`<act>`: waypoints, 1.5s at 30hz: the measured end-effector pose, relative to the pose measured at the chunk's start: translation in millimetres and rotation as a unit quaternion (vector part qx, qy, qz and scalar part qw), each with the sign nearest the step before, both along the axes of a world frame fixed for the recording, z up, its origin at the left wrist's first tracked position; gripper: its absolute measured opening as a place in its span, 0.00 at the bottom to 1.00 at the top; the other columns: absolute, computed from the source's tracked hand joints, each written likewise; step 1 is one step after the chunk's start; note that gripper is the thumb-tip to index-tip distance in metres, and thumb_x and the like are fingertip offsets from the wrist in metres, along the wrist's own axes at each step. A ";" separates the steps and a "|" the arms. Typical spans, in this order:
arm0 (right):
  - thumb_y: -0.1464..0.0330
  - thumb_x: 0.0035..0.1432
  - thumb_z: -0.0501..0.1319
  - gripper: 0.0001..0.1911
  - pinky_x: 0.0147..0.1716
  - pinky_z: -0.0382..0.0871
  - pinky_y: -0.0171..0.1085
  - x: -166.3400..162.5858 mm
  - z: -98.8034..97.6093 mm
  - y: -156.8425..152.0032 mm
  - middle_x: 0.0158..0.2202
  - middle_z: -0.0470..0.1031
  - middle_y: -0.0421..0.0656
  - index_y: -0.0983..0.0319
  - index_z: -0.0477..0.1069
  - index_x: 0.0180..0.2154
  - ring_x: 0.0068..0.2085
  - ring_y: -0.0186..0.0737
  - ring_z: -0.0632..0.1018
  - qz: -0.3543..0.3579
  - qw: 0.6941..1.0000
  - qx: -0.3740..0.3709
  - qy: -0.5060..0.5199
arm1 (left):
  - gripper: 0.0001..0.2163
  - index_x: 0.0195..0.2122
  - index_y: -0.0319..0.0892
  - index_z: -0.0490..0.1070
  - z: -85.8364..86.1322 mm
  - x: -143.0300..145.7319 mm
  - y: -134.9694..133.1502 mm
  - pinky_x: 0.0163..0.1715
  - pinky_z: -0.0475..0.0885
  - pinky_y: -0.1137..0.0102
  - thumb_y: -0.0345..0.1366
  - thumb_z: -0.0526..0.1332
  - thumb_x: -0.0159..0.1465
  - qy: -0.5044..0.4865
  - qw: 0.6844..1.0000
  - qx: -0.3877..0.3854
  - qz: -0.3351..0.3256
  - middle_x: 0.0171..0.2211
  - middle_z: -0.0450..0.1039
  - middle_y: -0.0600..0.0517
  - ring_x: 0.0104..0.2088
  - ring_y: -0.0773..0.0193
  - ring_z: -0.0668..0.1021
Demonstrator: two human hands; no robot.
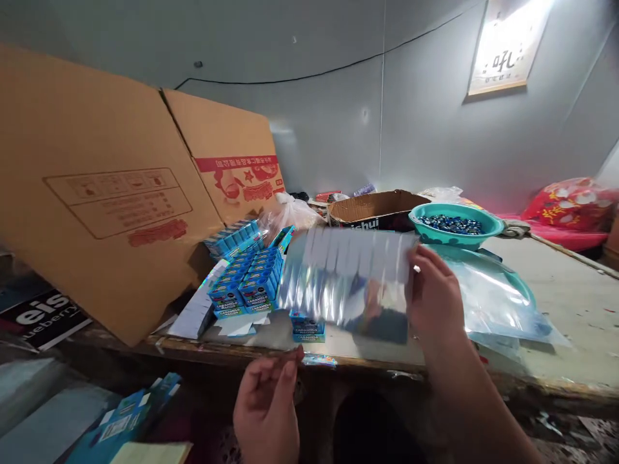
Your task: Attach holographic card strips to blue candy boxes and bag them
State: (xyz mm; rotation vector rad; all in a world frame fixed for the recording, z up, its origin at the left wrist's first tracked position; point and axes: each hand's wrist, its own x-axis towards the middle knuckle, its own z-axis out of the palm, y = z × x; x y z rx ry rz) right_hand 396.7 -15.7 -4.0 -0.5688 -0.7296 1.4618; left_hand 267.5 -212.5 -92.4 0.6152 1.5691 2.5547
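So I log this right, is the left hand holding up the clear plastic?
No, the right hand holds the clear plastic at one edge, while the left hand is apart from it, lower down.

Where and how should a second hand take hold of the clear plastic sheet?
The clear plastic sheet is probably best pinched lightly at its left edge, coming from the left. The right hand holds its right edge, no hand is on the left one, and the sheet looks thin, so a firm squeeze could crease it.

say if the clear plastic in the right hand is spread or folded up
Spread: the clear plastic reaches broadly from the right hand toward the blue boxes. Number of layers: cannot tell.
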 end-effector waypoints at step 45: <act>0.60 0.46 0.70 0.13 0.22 0.63 0.32 -108.8 -107.0 -12.6 0.18 0.72 0.38 0.64 0.77 0.26 0.21 0.31 0.70 0.282 0.941 0.032 -0.184 | 0.12 0.30 0.43 0.75 2.5 -88.8 84.9 0.36 0.72 0.68 0.47 0.67 0.56 0.154 0.921 -0.357 -0.017 0.29 0.80 0.52 0.32 0.60 0.80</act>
